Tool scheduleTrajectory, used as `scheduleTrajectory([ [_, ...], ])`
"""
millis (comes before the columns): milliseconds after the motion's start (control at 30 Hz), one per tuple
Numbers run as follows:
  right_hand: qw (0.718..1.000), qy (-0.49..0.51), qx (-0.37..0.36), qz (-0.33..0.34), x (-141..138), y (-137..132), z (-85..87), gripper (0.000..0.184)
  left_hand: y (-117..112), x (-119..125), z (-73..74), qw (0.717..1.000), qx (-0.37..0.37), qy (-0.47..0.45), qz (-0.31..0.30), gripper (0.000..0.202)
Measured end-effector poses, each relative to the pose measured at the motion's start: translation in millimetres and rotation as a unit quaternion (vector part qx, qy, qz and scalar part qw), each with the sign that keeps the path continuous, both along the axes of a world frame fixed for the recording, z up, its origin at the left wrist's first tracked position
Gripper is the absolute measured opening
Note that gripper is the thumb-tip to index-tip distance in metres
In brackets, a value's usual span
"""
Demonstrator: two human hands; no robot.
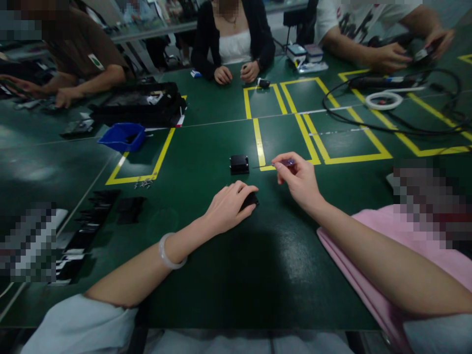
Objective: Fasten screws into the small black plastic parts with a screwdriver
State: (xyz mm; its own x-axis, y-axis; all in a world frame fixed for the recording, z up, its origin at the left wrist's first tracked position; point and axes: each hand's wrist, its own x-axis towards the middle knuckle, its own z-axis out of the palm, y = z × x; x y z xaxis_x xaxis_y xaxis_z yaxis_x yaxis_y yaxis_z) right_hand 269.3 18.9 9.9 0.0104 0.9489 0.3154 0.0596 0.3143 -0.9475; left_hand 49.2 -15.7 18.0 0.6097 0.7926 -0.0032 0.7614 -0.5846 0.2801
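Pinning small black part (252,200) flat on green table (206,275), left hand (226,206) has fingers curled over it, probably to stop sliding. Right hand (299,181) pinches purple-handled screwdriver (286,162) at fingertips, a fine-control grip, clear of the part. Second black block (239,164) sits just beyond.

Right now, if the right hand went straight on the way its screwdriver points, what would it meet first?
Probably the small black block: the screwdriver in the right hand points left at it, with only bare table between. Depth is unclear.
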Motion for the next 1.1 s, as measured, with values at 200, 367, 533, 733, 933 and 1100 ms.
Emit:
scheduleTrajectory([
  [200,1.000,-0.005,-0.002,0.012,-1.5,-2.0,-0.7,0.012,-31.6,-48.5,7.3,0.998,-0.055,-0.007,0.007,0.039],
  [367,1.000,-0.021,-0.006,0.017,-1.5,-5.8,-0.6,0.010,-59.2,-100.9,8.0,0.997,-0.048,-0.042,0.032,0.037],
  [533,0.999,-0.014,-0.012,0.033,0.4,-9.1,-1.5,0.010,-84.4,-140.7,8.4,0.995,-0.023,-0.040,0.087,0.032],
  [733,0.998,0.004,-0.018,0.055,0.1,-8.6,-1.0,0.012,-114.5,-179.7,3.1,0.986,-0.012,-0.039,0.161,0.031],
  [933,0.996,0.006,-0.014,0.089,-0.8,-8.5,1.4,0.015,-142.2,-226.7,-4.4,0.978,-0.006,-0.014,0.208,0.030],
  [1100,0.996,0.001,-0.010,0.088,-1.1,-8.8,0.7,0.014,-156.6,-245.5,-0.5,0.973,0.001,0.020,0.228,0.029],
])
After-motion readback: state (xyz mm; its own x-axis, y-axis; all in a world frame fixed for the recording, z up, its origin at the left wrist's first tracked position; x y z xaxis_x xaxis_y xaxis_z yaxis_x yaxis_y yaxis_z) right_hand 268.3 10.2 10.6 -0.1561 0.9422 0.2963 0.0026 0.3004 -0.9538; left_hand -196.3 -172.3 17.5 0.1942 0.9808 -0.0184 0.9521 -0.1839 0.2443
